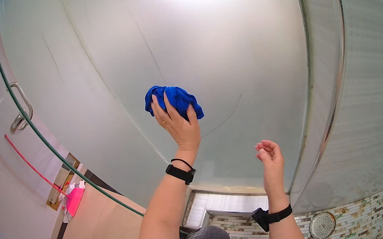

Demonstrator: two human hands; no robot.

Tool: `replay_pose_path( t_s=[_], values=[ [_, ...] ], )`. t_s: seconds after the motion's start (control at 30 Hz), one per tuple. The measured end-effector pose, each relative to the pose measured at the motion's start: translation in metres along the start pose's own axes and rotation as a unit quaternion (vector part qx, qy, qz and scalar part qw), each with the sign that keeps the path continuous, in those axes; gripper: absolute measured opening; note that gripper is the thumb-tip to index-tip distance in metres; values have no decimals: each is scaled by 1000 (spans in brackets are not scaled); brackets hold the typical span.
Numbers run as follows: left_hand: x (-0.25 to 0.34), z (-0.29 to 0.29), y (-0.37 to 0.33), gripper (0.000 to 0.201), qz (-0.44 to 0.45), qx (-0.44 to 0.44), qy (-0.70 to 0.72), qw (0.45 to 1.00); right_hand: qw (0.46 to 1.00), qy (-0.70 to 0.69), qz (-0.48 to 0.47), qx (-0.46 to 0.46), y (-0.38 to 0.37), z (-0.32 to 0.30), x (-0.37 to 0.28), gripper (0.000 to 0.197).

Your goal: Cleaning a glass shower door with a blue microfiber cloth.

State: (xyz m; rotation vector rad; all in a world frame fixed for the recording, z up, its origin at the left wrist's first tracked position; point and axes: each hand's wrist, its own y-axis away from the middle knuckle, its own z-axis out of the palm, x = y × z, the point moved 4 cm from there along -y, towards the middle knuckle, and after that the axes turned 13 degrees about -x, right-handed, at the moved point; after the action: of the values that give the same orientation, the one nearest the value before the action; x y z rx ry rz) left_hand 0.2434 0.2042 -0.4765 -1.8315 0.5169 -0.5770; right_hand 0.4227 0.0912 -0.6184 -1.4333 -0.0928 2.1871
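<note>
A crumpled blue cloth [179, 100] is pressed against a large frosted glass panel [240, 49]. My left hand [177, 122] is spread over the cloth and holds it to the glass, with a black band on that wrist. Lower and to the right, my right hand [271, 156] hangs in front of the panel with its fingers loosely curled. I see nothing in it. A black strap with a small device circles the right wrist. Thin dark streaks run across the glass near the cloth.
A green-edged glass door [46, 140] with a metal handle [20, 108] is at the left. Beyond it stands a pink dustpan [74, 199] with a long red handle. A round drain [322, 225] sits in the mosaic floor [357, 215]. A metal frame [341, 37] edges the right side.
</note>
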Motion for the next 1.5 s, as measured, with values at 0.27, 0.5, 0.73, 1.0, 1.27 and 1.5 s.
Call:
replay_pose_path(
  t_s=[0.27, 0.5, 0.73, 1.0, 1.27, 1.5],
  values=[
    [0, -19, -79, 54, 8, 77, -39, 996, 1000, 9, -10, 4, 0, 4, -10, 21],
    [-5, -32, -125, 54, 44, 104, -40, 993, 1000, -7, -9, -24, 2, 17, -13, 17],
    [-47, -11, -18, 59, -27, 42, 0, 999, 999, -4, 10, -40, 1, 21, -6, 16],
    [-53, -17, -40, 55, -64, 64, -19, 996, 999, 0, 13, -41, 2, 19, -6, 15],
    [-68, -52, -175, 59, -20, 135, -50, 989, 999, 5, 15, -42, 1, 17, -4, 16],
    [-92, -41, -103, 59, -32, 98, -15, 995, 999, 14, 22, -38, 0, 25, -11, 16]
  ],
)
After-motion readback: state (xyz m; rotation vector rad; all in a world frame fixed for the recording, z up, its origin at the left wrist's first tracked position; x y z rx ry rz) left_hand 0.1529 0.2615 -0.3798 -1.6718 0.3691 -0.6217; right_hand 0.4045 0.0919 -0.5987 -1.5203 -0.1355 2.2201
